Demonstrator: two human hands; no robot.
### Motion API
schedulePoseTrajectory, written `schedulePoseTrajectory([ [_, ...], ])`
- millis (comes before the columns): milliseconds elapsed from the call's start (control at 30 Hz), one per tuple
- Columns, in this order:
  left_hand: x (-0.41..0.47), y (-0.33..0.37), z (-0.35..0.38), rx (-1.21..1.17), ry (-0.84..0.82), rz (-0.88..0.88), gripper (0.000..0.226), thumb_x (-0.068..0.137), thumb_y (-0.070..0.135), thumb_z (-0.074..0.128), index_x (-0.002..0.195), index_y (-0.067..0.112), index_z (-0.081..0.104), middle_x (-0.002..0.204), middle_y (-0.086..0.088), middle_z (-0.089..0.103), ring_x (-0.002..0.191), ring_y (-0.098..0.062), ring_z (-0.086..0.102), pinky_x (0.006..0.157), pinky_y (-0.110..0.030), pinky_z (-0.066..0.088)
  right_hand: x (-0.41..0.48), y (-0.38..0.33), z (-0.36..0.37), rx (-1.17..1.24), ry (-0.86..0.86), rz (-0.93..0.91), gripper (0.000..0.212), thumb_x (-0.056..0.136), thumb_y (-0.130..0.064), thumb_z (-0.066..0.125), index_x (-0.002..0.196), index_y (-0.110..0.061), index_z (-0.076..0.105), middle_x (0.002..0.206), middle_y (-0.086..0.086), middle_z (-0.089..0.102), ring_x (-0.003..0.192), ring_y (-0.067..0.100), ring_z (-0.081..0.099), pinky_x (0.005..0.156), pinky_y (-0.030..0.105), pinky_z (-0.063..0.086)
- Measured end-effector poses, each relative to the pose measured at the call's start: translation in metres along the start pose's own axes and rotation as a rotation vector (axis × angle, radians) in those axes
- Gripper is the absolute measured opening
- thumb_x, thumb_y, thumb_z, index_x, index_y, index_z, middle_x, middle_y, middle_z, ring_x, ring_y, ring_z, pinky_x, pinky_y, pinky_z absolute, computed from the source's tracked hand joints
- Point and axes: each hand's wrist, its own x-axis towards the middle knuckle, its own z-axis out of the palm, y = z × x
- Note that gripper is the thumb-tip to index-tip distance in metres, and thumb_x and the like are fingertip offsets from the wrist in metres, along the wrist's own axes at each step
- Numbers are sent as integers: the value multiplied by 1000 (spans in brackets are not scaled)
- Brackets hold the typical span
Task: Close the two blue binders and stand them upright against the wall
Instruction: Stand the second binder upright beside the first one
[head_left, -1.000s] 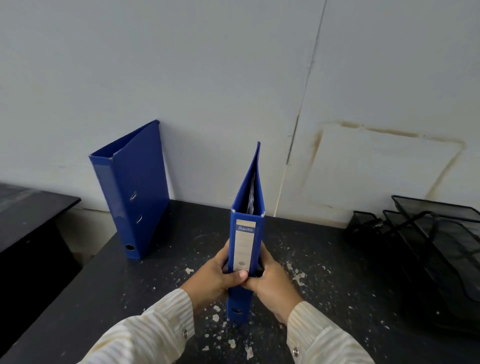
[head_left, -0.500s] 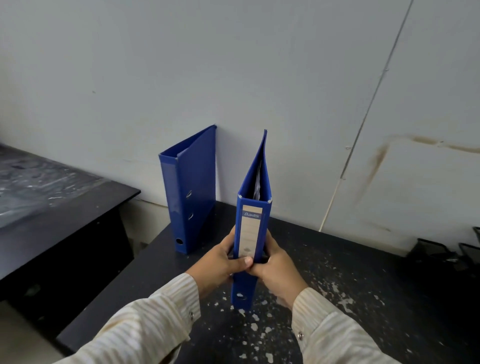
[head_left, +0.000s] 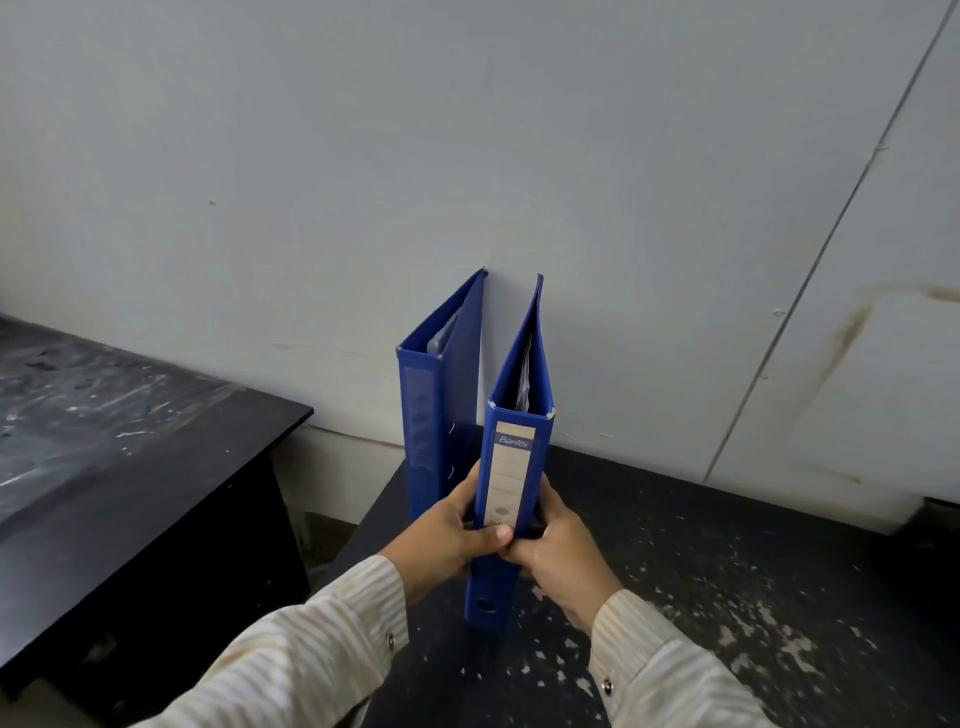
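Head view, the only view. At the centre of the frame we hold a closed blue binder (head_left: 511, 499) upright, its labelled spine facing us. Our left hand (head_left: 451, 540) wraps the spine from the left and our right hand (head_left: 558, 553) from the right; both are closed around the binder, thumbs meeting across the label. Its lower end sits at or just above the black table (head_left: 727, 571); we cannot tell whether it touches.

Just left of it, the second blue binder (head_left: 439, 410) stands upright on its own with its far edge against the pale wall (head_left: 467, 156). No hand touches it.

What has changed: a second ago the two binders were well apart, with a wide stretch of table between them. Now the held binder is just beside the standing one, a narrow gap showing between their covers, and its top edge reaches close to the wall. The free binder has kept its place.

We judge that one binder is already done and the other is nearly placed. What seems left is to settle it against the wall and let go.

At the left of the frame a separate lower black table (head_left: 130, 441) stands apart.
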Motion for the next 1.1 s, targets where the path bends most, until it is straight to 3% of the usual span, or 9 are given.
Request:
schedulePoseTrajectory([
  [167,12,-1,-24,47,-47,5,75,83,30,72,141,49,29,127,19,56,126,-15,48,106,-54,40,18,-3,19,-13,51,11,86,81,-4,67,145,-39,24,134,-3,52,125,19,47,101,48,46],
  [300,20,-6,-36,61,-77,-6,77,85,31,69,144,48,23,130,15,53,127,-18,46,102,-54,44,29,-2,29,-21,69,30,87,80,-4,68,145,-41,23,133,-4,52,123,17,48,100,48,47],
  [400,26,-13,-44,57,-105,-1,77,86,30,69,142,51,21,124,22,53,122,-12,48,100,-47,45,35,0,36,-18,83,54,87,79,-3,68,144,-42,24,132,-4,53,123,17,49,100,48,48],
  [500,31,-17,-49,43,-146,15,74,86,28,68,135,57,21,117,32,53,105,7,52,91,-29,47,41,4,40,-9,97,56,87,78,-1,68,143,-43,28,129,-5,56,120,15,51,98,46,49],
  [567,33,-20,-52,34,-164,12,73,87,27,68,133,59,22,114,35,53,100,12,51,85,-20,46,44,7,44,-12,116,55,86,77,-1,69,142,-43,29,126,-7,57,118,13,52,97,43,50],
  [667,33,-21,-54,36,-172,9,75,86,28,69,133,61,19,112,36,53,99,14,51,84,-19,45,45,11,48,-16,135,50,86,77,-2,69,141,-44,30,120,-13,58,113,8,53,94,38,52],
  [800,33,-20,-56,77,-176,17,83,86,28,68,142,55,13,116,34,48,102,11,47,98,-32,41,48,14,50,-51,137,36,87,77,-5,70,141,-44,28,110,-25,54,105,0,52,82,16,48],
  [967,29,-19,-58,104,-168,46,84,87,28,67,143,56,11,116,37,45,102,11,46,100,-36,41,46,11,51,-158,163,-19,75,80,-14,71,130,-54,30,119,-18,51,118,7,47,94,24,44],
  [1100,24,-17,-58,138,-133,98,77,89,32,63,141,57,12,116,39,42,107,9,45,100,-29,40,43,5,51,-244,228,-113,71,82,-18,70,126,-56,30,121,-18,50,116,3,46,82,7,42],
])
